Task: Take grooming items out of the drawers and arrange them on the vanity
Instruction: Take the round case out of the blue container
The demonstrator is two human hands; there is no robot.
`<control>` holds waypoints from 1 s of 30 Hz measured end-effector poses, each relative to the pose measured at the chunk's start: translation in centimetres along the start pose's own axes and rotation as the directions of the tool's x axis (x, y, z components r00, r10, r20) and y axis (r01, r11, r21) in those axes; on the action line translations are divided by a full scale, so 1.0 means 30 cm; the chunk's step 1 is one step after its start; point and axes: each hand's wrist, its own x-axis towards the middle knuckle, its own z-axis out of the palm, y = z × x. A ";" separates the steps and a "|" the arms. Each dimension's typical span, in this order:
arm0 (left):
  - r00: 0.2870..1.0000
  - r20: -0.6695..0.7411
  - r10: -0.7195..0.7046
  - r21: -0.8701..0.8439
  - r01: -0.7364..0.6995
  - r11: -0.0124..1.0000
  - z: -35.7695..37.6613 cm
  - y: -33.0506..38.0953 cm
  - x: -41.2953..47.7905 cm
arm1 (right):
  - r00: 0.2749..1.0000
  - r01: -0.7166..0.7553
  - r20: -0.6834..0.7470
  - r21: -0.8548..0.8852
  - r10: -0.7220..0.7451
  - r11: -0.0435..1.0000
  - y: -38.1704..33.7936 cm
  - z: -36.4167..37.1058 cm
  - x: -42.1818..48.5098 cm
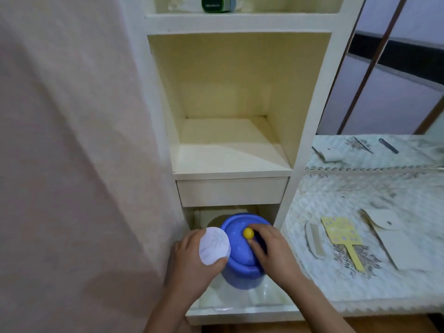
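The lower drawer (240,311) of the cream shelf unit (312,116) stands pulled out toward the near edge, and a blue container (237,272) sits upright inside it. Its blue lid (236,239) is on top, with a small yellow knob (248,233) at the centre.

The right hand (272,251) reaches over the right side of the lid, its thumb and fingers curled in to pinch the yellow knob. The left hand (192,267) is just left of the container, touching its side. Its fingers and thumb wrap round a white round item (213,246) with a faint lined pattern on its flat face. Whether this is a loose lid or the top of a jar cannot be told.

Above the open drawer a second drawer (231,191) is closed, and above that is an open cubby. A dark green container (217,3) stands on the far top shelf.

To the right, the tabletop (348,292) carries a quilted cover. On it lie a pale comb (314,239), a yellow paddle-shaped item (342,233) with its handle pointing near, just beside the comb, and a cream pouch (389,241) further right. A mirror (396,80) stands behind the tabletop.
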 end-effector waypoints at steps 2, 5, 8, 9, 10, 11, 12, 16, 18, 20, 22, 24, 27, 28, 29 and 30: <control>1.000 0.014 -0.006 -0.060 0.006 0.998 -0.005 0.002 0.004 | 0.999 -0.009 0.034 0.028 0.008 1.000 0.002 -0.011 -0.024; 0.999 0.004 0.054 -0.130 -0.053 0.990 -0.008 0.027 0.009 | 0.996 -0.083 -0.038 0.062 0.085 0.995 0.028 -0.031 -0.093; 0.988 0.044 0.145 -0.214 -0.133 0.968 0.018 0.089 -0.003 | 0.972 -0.172 -0.150 0.065 0.180 0.983 0.082 -0.071 -0.176; 0.978 0.070 0.196 -0.230 -0.175 0.957 0.034 0.110 -0.014 | 0.960 -0.219 -0.166 0.060 0.226 0.974 0.101 -0.092 -0.205; 0.961 0.100 0.256 -0.238 -0.226 0.944 0.054 0.130 -0.026 | 0.948 -0.262 -0.168 0.063 0.269 0.963 0.120 -0.114 -0.234; 0.942 0.127 0.309 -0.243 -0.273 0.931 0.079 0.150 -0.038 | 0.936 -0.303 -0.165 0.072 0.311 0.950 0.139 -0.136 -0.261; 0.923 0.159 0.350 -0.246 -0.306 0.920 0.109 0.172 -0.051 | 0.923 -0.340 -0.164 0.079 0.349 0.937 0.158 -0.157 -0.289; 0.864 0.310 0.396 -0.236 -0.334 0.913 0.254 0.252 -0.083 | 0.853 -0.481 -0.181 0.094 0.490 0.872 0.245 -0.240 -0.408; 0.840 0.367 0.399 -0.185 -0.355 0.916 0.334 0.280 -0.087 | 0.808 -0.553 -0.185 0.087 0.559 0.829 0.309 -0.281 -0.471; 0.815 0.414 0.406 -0.156 -0.376 0.914 0.421 0.302 -0.085 | 0.767 -0.615 -0.182 0.070 0.616 0.786 0.388 -0.322 -0.536; 0.798 0.469 0.378 -0.120 -0.367 0.922 0.508 0.334 -0.085 | 0.727 -0.668 -0.165 0.053 0.666 0.742 0.485 -0.359 -0.604; 0.781 0.506 0.367 -0.101 -0.369 0.924 0.605 0.373 -0.090 | 0.671 -0.733 -0.102 0.061 0.735 0.677 0.591 -0.393 -0.672; 0.750 0.577 0.325 -0.073 -0.349 0.934 0.751 0.465 -0.111 | 0.564 -0.823 0.016 0.089 0.826 0.561 0.763 -0.433 -0.778; 0.742 0.600 0.300 -0.055 -0.335 0.941 0.801 0.503 -0.120 | 0.527 -0.848 0.044 0.087 0.849 0.523 0.821 -0.443 -0.815; 0.729 0.618 0.292 -0.042 -0.341 0.939 0.848 0.545 -0.131 | 0.491 -0.870 0.065 0.083 0.868 0.486 0.876 -0.452 -0.852; 0.717 0.634 0.289 -0.033 -0.349 0.937 0.894 0.588 -0.142 | 0.462 -0.886 0.086 0.077 0.883 0.456 0.931 -0.464 -0.887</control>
